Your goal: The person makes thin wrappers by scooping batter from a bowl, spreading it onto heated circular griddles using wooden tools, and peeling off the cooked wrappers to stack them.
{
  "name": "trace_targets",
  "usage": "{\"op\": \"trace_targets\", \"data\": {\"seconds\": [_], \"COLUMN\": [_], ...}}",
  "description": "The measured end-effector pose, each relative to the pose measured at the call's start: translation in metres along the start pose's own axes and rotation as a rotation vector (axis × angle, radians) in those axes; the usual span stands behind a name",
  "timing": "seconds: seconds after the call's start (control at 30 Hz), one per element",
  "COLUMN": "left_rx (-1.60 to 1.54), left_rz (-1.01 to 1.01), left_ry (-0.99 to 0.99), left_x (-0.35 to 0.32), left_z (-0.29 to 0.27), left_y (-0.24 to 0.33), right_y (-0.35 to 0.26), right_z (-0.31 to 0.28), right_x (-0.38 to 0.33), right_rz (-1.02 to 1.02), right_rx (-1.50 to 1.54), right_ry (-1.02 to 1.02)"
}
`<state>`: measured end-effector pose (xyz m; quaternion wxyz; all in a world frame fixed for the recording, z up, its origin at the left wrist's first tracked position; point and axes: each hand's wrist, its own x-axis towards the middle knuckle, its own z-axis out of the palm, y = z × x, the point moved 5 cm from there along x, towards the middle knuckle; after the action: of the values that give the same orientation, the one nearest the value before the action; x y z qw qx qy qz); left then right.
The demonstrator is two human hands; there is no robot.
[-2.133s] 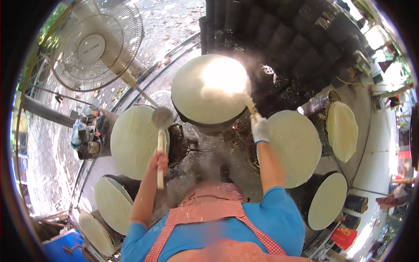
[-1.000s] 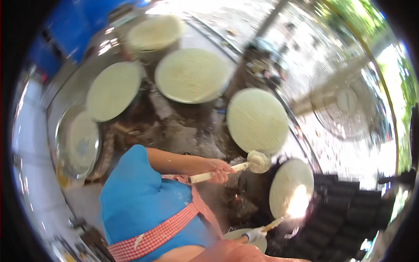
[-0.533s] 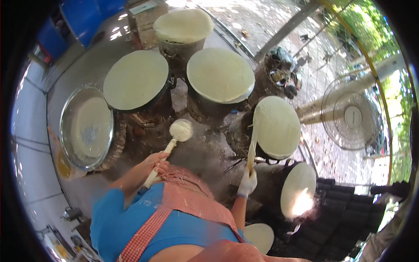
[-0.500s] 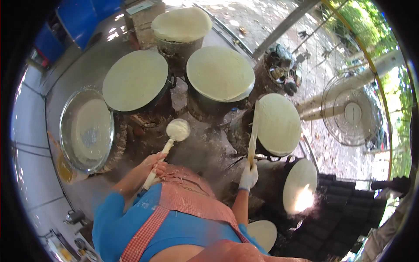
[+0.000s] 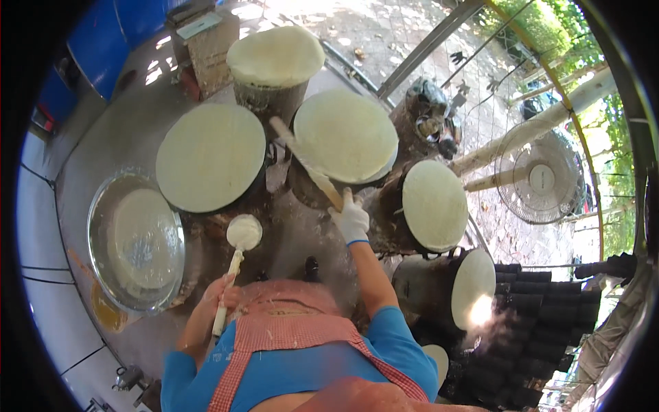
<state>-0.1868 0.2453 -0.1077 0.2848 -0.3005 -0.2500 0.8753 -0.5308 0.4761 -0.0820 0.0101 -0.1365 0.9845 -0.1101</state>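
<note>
My left hand (image 5: 220, 295) is closed round the pale handle of a ladle (image 5: 244, 232), whose round bowl is coated or filled with white batter. My right hand (image 5: 353, 221), in a white glove, grips a long flat wooden spatula (image 5: 302, 159). The spatula slants up and left along the near-left edge of the middle pot's pale round top (image 5: 347, 134); whether it touches cannot be seen. Left of it stands another pot with a wide pale round top (image 5: 211, 158). A metal basin (image 5: 96, 233) of white batter lies at my far left.
Another covered pot (image 5: 276, 58) stands at the back, and one more (image 5: 435, 206) to the right. Flame glows beside the lower-right pot's pale top (image 5: 472, 285), near dark stacked blocks (image 5: 542, 329). A standing fan (image 5: 540, 177) and a cardboard box (image 5: 213, 51) are farther off.
My right hand has swung left with the spatula, from the right-hand pot to the middle pot. The ladle in my left hand has shifted left and down, and the view has moved slightly.
</note>
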Motion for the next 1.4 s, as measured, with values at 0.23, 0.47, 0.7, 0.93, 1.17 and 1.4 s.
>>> {"op": "trace_targets", "data": {"seconds": [0.23, 0.47, 0.7, 0.93, 1.17, 1.4], "left_rx": [0.066, 0.031, 0.002, -0.016, -0.078, -0.116], "left_rz": [0.157, 0.254, 0.37, 0.455, 0.576, 0.677], "left_ry": [-0.037, -0.085, -0.235, -0.344, -0.461, -0.424], "left_x": [0.041, 0.105, 0.129, 0.132, 0.123, 0.119], "left_z": [0.016, 0.035, 0.079, 0.071, 0.062, 0.078], "left_y": [-0.005, -0.014, -0.026, -0.019, -0.028, -0.028], "right_y": [-0.005, 0.031, 0.071, -0.053, -0.166, -0.283], "right_z": [0.033, -0.095, -0.288, -0.325, -0.316, -0.314], "right_x": [0.147, 0.306, 0.448, 0.484, 0.496, 0.501], "right_rz": [-0.574, -0.556, -0.297, -0.617, -0.622, -0.684], "right_rx": [-0.162, 0.014, -0.024, -0.523, -0.593, -0.115], "right_ry": [-0.271, -0.117, 0.137, 0.142, -0.02, -0.153]}}
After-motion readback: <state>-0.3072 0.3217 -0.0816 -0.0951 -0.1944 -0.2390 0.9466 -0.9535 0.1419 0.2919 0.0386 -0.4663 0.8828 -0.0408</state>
